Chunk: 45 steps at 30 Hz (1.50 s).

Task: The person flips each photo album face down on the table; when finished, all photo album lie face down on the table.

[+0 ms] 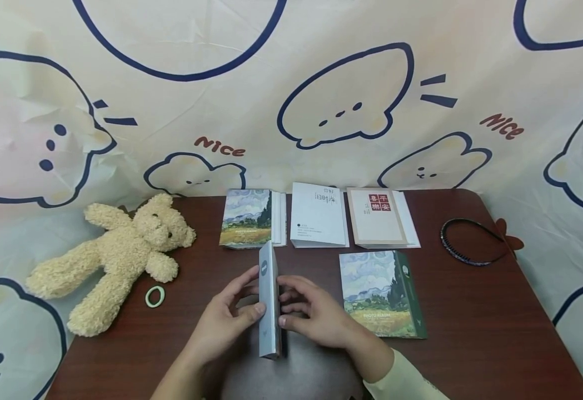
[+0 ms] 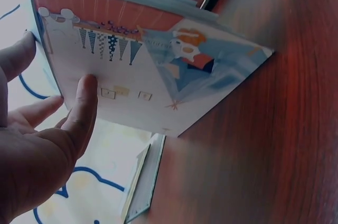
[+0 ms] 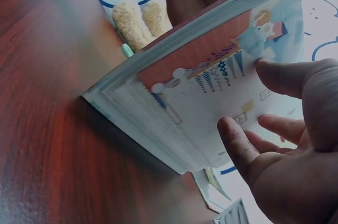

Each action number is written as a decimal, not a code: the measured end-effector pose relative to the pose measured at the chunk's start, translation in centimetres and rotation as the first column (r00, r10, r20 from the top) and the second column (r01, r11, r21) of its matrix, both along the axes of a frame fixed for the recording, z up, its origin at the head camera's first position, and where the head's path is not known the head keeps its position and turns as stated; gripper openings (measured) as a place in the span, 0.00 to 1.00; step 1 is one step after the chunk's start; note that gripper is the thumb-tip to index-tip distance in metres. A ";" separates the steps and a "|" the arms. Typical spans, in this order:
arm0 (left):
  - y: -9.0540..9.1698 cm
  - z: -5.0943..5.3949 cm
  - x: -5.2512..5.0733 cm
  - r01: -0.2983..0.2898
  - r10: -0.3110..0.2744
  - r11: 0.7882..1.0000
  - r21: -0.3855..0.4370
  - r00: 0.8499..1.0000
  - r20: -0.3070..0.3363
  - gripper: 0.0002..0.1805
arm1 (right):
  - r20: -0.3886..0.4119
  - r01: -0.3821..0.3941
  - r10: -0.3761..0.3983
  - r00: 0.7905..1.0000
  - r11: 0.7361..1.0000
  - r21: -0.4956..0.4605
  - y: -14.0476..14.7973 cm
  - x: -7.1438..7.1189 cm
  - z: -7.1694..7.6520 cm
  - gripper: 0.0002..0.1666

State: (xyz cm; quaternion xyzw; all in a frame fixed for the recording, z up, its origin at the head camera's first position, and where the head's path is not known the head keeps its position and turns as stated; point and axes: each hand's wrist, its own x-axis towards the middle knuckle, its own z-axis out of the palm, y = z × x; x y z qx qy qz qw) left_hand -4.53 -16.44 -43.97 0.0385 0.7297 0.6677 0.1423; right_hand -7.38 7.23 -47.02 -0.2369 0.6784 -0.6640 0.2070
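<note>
A photo album with a blue-grey spine (image 1: pixel 269 311) stands upright on edge between both hands. Its covers show a red band, small pennants and a reclining cartoon figure, seen in the left wrist view on the cover (image 2: pixel 121 71) and in the right wrist view (image 3: pixel 211 92). My left hand (image 1: pixel 226 316) touches the left side, fingertips on the cover and thumb by the spine. From the right, my right hand (image 1: pixel 316 311) rests its thumb and fingertips on the other cover. A landscape-covered photo album (image 1: pixel 371 294) lies flat to the right of that hand.
Along the back lie a landscape album (image 1: pixel 246 216), a white album (image 1: pixel 318 214) and a beige album (image 1: pixel 378 216). At left are a plush bear (image 1: pixel 121 244) and a green ring (image 1: pixel 154 296); a dark headband (image 1: pixel 463 261) lies at right. A patterned cloth (image 1: pixel 321 161) hangs behind.
</note>
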 end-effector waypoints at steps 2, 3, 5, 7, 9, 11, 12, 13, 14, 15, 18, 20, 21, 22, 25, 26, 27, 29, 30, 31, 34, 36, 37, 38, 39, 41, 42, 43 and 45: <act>0.3 -0.1 0.0 0.008 -0.008 1.000 0.000 1.000 -0.009 0.39 | -0.006 0.006 -0.006 1.000 1.000 -0.014 0.2 0.0 0.2 0.42; 0.4 -0.1 -0.1 0.011 -0.011 1.000 0.000 1.000 -0.011 0.39 | -0.006 0.007 -0.007 1.000 1.000 -0.019 0.3 0.0 0.3 0.42; 0.7 -0.1 -0.1 0.011 -0.011 1.000 -0.006 1.000 -0.007 0.39 | -0.007 0.012 -0.012 1.000 0.999 -0.032 0.6 0.0 0.5 0.42; 1.0 -0.1 -0.1 0.007 -0.007 1.000 -0.019 1.000 0.004 0.40 | 0.005 0.018 -0.018 1.000 0.999 -0.050 0.8 0.0 0.7 0.42; 1.2 -0.1 -0.2 0.001 -0.001 1.000 -0.031 1.000 0.010 0.39 | 0.020 0.021 -0.020 1.000 0.997 -0.069 1.0 0.0 1.0 0.41; 1.5 -0.1 -0.2 -0.004 0.005 0.999 -0.043 1.000 0.012 0.39 | 0.034 0.024 -0.021 0.999 0.996 -0.088 1.2 0.0 1.1 0.41; 1.6 -0.1 -0.2 -0.008 0.008 0.999 -0.045 1.000 0.013 0.39 | 0.039 0.028 -0.024 0.999 0.995 -0.091 1.4 0.0 1.2 0.41; 1.8 -0.1 -0.3 -0.012 0.013 0.999 -0.049 1.000 0.013 0.39 | 0.043 0.030 -0.026 0.999 0.995 -0.094 1.5 0.0 1.3 0.41; 1.9 -0.1 -0.3 -0.016 0.017 0.999 -0.049 1.000 0.013 0.39 | 0.040 0.033 -0.029 0.999 0.995 -0.091 1.6 0.0 1.3 0.41; 2.0 -0.1 -0.3 -0.019 0.020 0.999 -0.050 1.000 0.013 0.39 | 0.037 0.036 -0.032 0.999 0.995 -0.088 1.8 0.0 1.4 0.41; 2.4 -0.2 -0.4 -0.028 0.029 0.998 -0.051 0.999 0.015 0.39 | 0.032 0.040 -0.038 0.999 0.995 -0.087 2.3 0.0 1.6 0.40; 2.7 -0.3 -0.4 -0.028 0.029 0.998 -0.058 1.000 0.011 0.38 | 0.033 0.039 -0.036 0.999 0.995 -0.094 2.6 0.0 1.8 0.40; 2.8 -0.3 -0.4 -0.026 0.026 0.998 -0.062 1.000 0.003 0.38 | 0.038 0.038 -0.034 0.999 0.994 -0.099 2.8 -0.1 1.8 0.40; 2.9 -0.3 -0.4 -0.024 0.024 0.998 -0.066 1.000 -0.004 0.38 | 0.041 0.037 -0.033 0.999 0.994 -0.103 2.9 0.0 1.9 0.40; 3.2 -0.4 -0.5 -0.023 0.021 0.997 -0.078 0.999 -0.026 0.38 | 0.051 0.042 -0.037 0.998 0.995 -0.093 3.3 -0.1 2.1 0.39; 3.4 -0.4 -0.5 -0.024 0.021 0.996 -0.084 0.999 -0.030 0.38 | 0.054 0.045 -0.040 0.998 0.995 -0.085 3.5 -0.1 2.1 0.38; 3.5 -0.4 -0.6 -0.023 0.020 0.996 -0.087 0.999 -0.037 0.38 | 0.057 0.048 -0.043 0.997 0.996 -0.077 3.6 0.0 2.2 0.38; 3.8 -0.4 -0.6 -0.024 0.020 0.995 -0.099 0.999 -0.037 0.38 | 0.057 0.051 -0.048 0.997 0.996 -0.066 3.9 0.0 2.2 0.37; 4.0 -0.5 -0.6 -0.021 0.017 0.994 -0.104 0.999 -0.042 0.37 | 0.058 0.054 -0.050 0.997 0.997 -0.063 4.0 0.0 2.2 0.36; 4.1 -0.5 -0.6 -0.019 0.014 0.993 -0.117 0.999 -0.038 0.37 | 0.057 0.055 -0.051 0.997 0.997 -0.063 4.2 0.0 2.1 0.36; 4.6 -0.6 -0.7 -0.012 0.006 0.989 -0.148 0.999 -0.041 0.36 | 0.072 0.058 -0.052 0.996 0.995 -0.084 4.5 0.1 2.1 0.36; 4.9 -0.8 -0.7 -0.013 0.005 0.987 -0.162 0.999 -0.047 0.36 | 0.093 0.058 -0.048 0.994 0.993 -0.103 4.7 0.1 2.0 0.37; 5.0 -0.8 -0.7 -0.014 0.006 0.985 -0.170 0.999 -0.048 0.36 | 0.106 0.058 -0.046 0.993 0.992 -0.113 4.7 0.1 2.0 0.38; 5.1 -0.8 -0.8 -0.017 0.008 0.985 -0.174 0.999 -0.054 0.36 | 0.120 0.058 -0.043 0.992 0.991 -0.122 4.8 0.1 2.0 0.39; 5.2 -0.9 -0.8 -0.020 0.009 0.984 -0.178 0.998 -0.059 0.36 | 0.131 0.059 -0.042 0.990 0.990 -0.131 4.8 0.1 2.0 0.39; 5.4 -0.9 -0.8 -0.026 0.013 0.981 -0.192 0.997 -0.070 0.36 | 0.141 0.069 -0.049 0.989 0.988 -0.137 4.8 0.2 1.9 0.40; 5.5 -0.9 -0.8 -0.026 0.011 0.979 -0.202 0.997 -0.074 0.36 | 0.144 0.076 -0.056 0.988 0.988 -0.137 4.8 0.2 1.9 0.41; 5.5 -0.9 -0.8 -0.028 0.012 0.977 -0.212 0.997 -0.076 0.36 | 0.146 0.083 -0.063 0.987 0.987 -0.137 4.8 0.2 1.9 0.41; 5.6 -1.0 -0.9 -0.029 0.010 0.972 -0.233 0.997 -0.083 0.36 | 0.148 0.099 -0.079 0.986 0.985 -0.138 4.8 0.2 1.9 0.41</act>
